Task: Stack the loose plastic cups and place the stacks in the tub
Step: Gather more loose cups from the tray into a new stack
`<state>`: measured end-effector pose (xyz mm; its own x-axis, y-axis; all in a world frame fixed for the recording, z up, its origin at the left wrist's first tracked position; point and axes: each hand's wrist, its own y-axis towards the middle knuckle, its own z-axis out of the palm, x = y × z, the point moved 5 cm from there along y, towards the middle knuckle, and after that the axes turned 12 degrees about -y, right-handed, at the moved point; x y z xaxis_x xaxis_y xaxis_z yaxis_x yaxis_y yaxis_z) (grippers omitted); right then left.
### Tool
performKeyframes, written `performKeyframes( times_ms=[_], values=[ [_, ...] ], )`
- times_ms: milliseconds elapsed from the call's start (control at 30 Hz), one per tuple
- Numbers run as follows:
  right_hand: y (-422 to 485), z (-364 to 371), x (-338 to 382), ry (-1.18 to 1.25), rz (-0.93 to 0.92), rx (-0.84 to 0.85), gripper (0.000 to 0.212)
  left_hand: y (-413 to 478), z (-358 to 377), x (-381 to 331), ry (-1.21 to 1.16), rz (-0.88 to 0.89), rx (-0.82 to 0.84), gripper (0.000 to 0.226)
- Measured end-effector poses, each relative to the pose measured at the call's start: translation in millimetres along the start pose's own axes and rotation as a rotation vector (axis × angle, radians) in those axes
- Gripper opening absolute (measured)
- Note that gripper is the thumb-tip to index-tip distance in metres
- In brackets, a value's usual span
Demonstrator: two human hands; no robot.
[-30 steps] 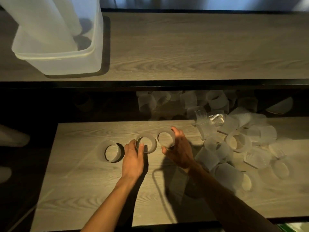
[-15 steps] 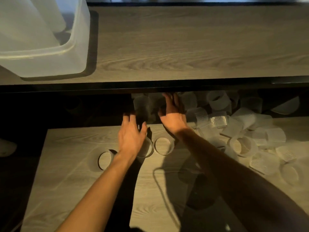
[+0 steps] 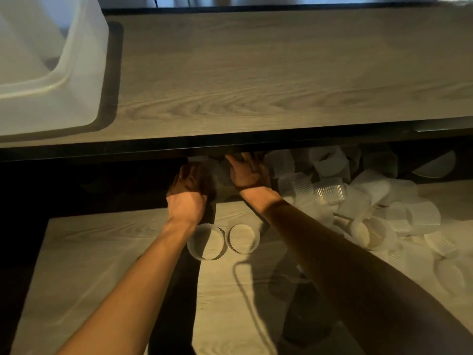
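The left hand (image 3: 188, 198) and right hand (image 3: 249, 172) sit in shadow under the counter (image 3: 256, 73), beside loose cups (image 3: 330, 193). I cannot tell whether either grips anything.

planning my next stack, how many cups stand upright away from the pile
2: left upright cup beside the left forearm, right upright cup next to it. More may hide under the arms.

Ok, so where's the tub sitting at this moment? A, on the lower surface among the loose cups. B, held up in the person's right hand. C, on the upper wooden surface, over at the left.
C: the tub stands on the upper wooden surface at the left, apart from the loose cups piled on the lower surface, and neither the left hand nor the right hand touches it.
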<state>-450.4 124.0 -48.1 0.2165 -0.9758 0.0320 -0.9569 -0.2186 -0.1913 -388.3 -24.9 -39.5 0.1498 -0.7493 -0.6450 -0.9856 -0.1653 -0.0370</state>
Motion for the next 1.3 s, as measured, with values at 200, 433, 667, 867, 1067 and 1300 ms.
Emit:
performKeyframes(
  times_ms=[200,433,667,867,1067,1300],
  values=[
    [-16,4,-10,0.136,0.033,0.033,0.038,-3,-13,6,0.172,-0.197,0.06,0.03],
    [-50,15,-9,0.232,0.029,0.335,0.026,-17,-24,40,0.193,-0.31,0.231,0.033],
    [-65,20,10,0.152,-0.032,0.391,0.027,-33,-39,59,0.157,-0.291,0.328,0.027],
    [-70,-18,-5,0.309,-0.074,0.33,0.03,-34,-53,48,0.03,-0.296,0.248,0.034],
    [-62,-34,-24,0.194,0.127,0.009,0.03,5,-41,38,0.027,-0.249,0.156,0.041],
    [-63,9,-22,0.055,0.093,0.224,0.024,74,3,37,-0.31,-0.217,0.031,0.06]
  ],
)
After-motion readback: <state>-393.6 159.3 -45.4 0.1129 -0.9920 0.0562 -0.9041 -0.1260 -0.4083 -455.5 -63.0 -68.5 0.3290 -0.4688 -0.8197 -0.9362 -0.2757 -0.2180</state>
